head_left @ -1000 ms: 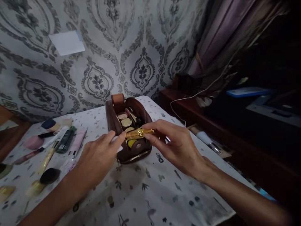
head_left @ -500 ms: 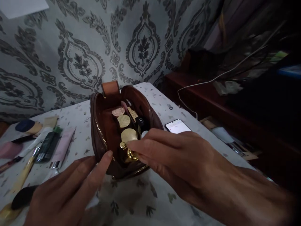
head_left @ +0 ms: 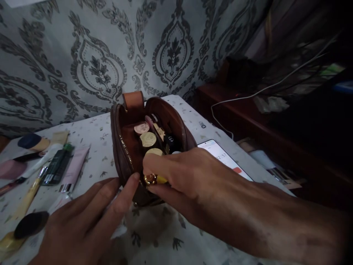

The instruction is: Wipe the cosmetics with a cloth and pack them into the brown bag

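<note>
Over the near end of an open brown bag (head_left: 117,154), in the head view, the right hand (head_left: 190,176) reaches in from the right, its thumb and fingers closed around a shiny gold piece (head_left: 150,179) just inside the rim. A bit of yellow (head_left: 161,179) shows just beside that piece, partly covered by the hand. The left hand (head_left: 85,217) lies low at the near left side of the bag, index finger stretched out to the zipped edge; something whitish and blurred shows beneath its palm, and I cannot tell whether it is gripped. The bag stands on a tabletop (head_left: 154,243) covered in a white, plant-printed cloth, its orange-brown strap (head_left: 133,101) rising at the far end. Inside it sit a pinkish round container (head_left: 141,127), a gold-topped round container (head_left: 148,140) and another gold round, partly hidden by the right hand; next to them are a slim gold item (head_left: 158,129) and a black item (head_left: 171,141). To the right of the bag lies a phone (head_left: 220,154) with its screen lit, partly behind the right hand. Off to the left are a pink tube (head_left: 75,162), a dark green bottle (head_left: 57,165) and a dark-bristled brush (head_left: 31,225), this last near the left hand.
</note>
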The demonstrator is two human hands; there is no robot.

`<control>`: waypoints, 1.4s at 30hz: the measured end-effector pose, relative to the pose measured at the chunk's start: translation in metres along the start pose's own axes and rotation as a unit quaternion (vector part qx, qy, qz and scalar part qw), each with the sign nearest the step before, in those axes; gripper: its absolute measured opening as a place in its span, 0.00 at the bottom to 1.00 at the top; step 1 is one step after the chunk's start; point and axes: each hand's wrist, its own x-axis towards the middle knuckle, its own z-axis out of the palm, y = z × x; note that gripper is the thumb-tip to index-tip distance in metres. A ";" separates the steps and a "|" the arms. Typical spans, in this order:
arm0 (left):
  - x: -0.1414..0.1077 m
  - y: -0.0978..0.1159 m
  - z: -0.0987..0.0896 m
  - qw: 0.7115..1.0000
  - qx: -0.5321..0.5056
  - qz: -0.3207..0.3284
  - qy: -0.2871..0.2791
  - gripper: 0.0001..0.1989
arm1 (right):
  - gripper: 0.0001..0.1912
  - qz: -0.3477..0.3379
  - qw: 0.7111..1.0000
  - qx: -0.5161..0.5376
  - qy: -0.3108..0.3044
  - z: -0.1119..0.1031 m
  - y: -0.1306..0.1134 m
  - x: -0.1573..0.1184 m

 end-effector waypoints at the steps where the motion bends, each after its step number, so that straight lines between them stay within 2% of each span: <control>1: 0.001 -0.001 0.000 1.000 -0.006 0.002 0.000 0.31 | 0.06 -0.008 0.999 -0.006 -0.031 0.000 -0.001 0.002; 3: 0.002 -0.002 0.001 1.000 -0.010 0.014 0.007 0.33 | 0.06 -0.014 0.996 -0.016 -0.084 0.002 -0.002 0.005; 5: 0.003 -0.003 0.003 1.000 -0.003 0.023 0.019 0.33 | 0.08 -0.008 0.993 -0.029 -0.110 0.004 -0.002 0.007; 11: 0.004 -0.001 0.004 1.000 0.007 0.001 0.011 0.39 | 0.10 -0.017 0.985 -0.100 -0.138 0.010 -0.005 0.010; 16: 0.009 -0.001 0.004 0.999 0.035 0.018 0.020 0.40 | 0.13 -0.051 0.966 -0.183 -0.178 0.010 -0.010 0.011; 20: 0.017 -0.001 -0.001 0.996 0.052 0.053 0.040 0.39 | 0.10 -0.071 0.962 -0.203 -0.166 0.008 -0.014 0.006; 25: 0.023 0.000 -0.007 0.996 0.053 0.064 0.036 0.38 | 0.11 -0.042 0.977 -0.155 -0.141 0.005 -0.013 0.002; 28: 0.023 0.002 -0.007 0.995 0.067 0.057 0.037 0.35 | 0.12 -0.022 0.989 -0.122 -0.084 0.000 -0.011 0.000; 31: 0.020 0.002 -0.008 0.996 0.075 0.047 0.029 0.34 | 0.12 -0.013 0.997 -0.082 0.000 -0.005 -0.011 -0.005; 35: 0.009 0.004 -0.010 0.999 0.031 0.011 0.022 0.36 | 0.13 0.000 0.997 -0.020 0.074 -0.008 -0.015 -0.018; 39: -0.014 0.005 -0.010 0.998 -0.023 -0.042 0.043 0.33 | 0.16 -0.001 0.996 0.056 0.068 0.003 -0.020 -0.037; 42: -0.036 0.006 -0.006 0.996 -0.044 -0.068 0.038 0.31 | 0.17 -0.027 0.994 0.102 0.032 0.024 -0.022 -0.052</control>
